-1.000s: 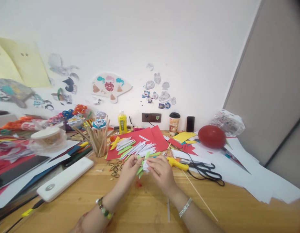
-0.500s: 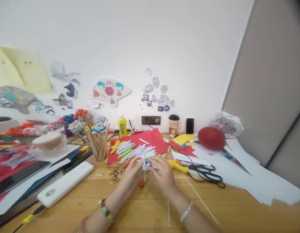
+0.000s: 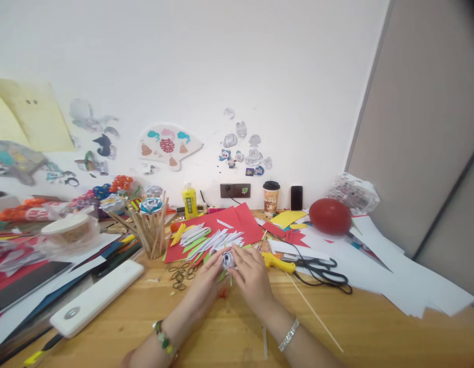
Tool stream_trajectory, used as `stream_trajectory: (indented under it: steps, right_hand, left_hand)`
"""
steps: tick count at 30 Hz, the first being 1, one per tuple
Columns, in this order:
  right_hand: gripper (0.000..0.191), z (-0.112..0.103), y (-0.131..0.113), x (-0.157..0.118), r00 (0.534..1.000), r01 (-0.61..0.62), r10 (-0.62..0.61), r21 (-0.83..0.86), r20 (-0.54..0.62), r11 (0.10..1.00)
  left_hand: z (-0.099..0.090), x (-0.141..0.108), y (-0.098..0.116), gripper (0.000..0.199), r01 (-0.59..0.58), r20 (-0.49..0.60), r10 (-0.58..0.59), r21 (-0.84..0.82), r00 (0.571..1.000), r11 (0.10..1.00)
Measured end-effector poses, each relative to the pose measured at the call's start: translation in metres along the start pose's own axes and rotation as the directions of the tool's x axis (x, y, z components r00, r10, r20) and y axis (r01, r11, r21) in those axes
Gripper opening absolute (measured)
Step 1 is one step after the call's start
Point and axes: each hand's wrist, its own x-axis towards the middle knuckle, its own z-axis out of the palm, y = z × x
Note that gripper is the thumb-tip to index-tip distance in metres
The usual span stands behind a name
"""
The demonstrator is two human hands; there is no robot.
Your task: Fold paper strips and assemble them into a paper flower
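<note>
A small white paper flower (image 3: 228,260) with a dark centre is held between both hands above the table. My left hand (image 3: 208,273) closes on its left side, with a green bead bracelet on the wrist. My right hand (image 3: 253,272) pinches the flower from the right, and a silver bracelet circles that wrist. Green strips show just below the flower. Behind the hands, folded white paper strips (image 3: 225,239) and some green ones lie on red paper (image 3: 247,222). Several rubber bands (image 3: 179,276) lie left of my left hand.
At right are a yellow-handled glue gun (image 3: 279,262), black-handled scissors (image 3: 331,276), a red balloon (image 3: 330,216) and white paper sheets (image 3: 413,286). A lidded cup (image 3: 271,198) and a yellow bottle (image 3: 189,201) stand by the wall. Left are sticks (image 3: 150,235) and a long white device (image 3: 98,299).
The flower has turned so its dark centre faces me more, and the fingers have closed round it. The whole view has shifted slightly.
</note>
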Motion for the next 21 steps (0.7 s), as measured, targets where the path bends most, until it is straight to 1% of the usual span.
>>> stream_trajectory:
  steps: [2,4,6,8,12,14,18,21]
  right_hand:
    - [0.042,-0.002,0.002,0.002,1.000,-0.002,0.002,0.024,0.008,1.000]
    - [0.042,-0.005,0.004,0.003,1.000,-0.010,0.010,0.067,0.011,0.998]
    - [0.040,-0.006,0.005,0.005,1.000,-0.015,0.015,0.110,0.004,0.994]
    - [0.039,-0.006,0.005,0.004,1.000,-0.023,0.025,0.130,-0.012,0.991]
    - [0.038,-0.003,0.003,0.003,0.996,-0.075,0.080,0.110,-0.049,0.991]
    - [0.038,-0.003,0.003,0.003,0.995,-0.081,0.085,0.103,-0.044,0.991]
    - [0.036,-0.005,0.005,0.004,0.999,-0.049,0.050,0.106,-0.007,0.993]
    - [0.034,-0.003,0.006,0.004,0.996,-0.074,0.078,0.109,-0.041,0.991]
  left_hand:
    - [-0.002,0.001,0.000,0.045,-0.048,0.007,0.047,0.112,0.999,0.993]
    - [-0.004,0.002,0.001,0.050,-0.109,0.054,0.100,0.220,0.994,0.969]
    - [-0.005,0.004,-0.001,0.057,-0.140,0.114,0.113,0.267,0.987,0.953]
    - [-0.005,0.006,-0.005,0.060,-0.130,0.121,0.100,0.271,0.988,0.954]
    - [-0.005,0.009,-0.014,0.061,-0.101,0.035,0.095,0.269,0.995,0.958]
    - [-0.005,0.010,-0.015,0.063,-0.085,0.011,0.085,0.260,0.996,0.962]
    - [-0.004,0.009,-0.015,0.058,-0.088,0.036,0.082,0.227,0.996,0.970]
    - [-0.002,0.008,-0.016,0.064,-0.060,0.038,0.053,0.239,0.998,0.969]
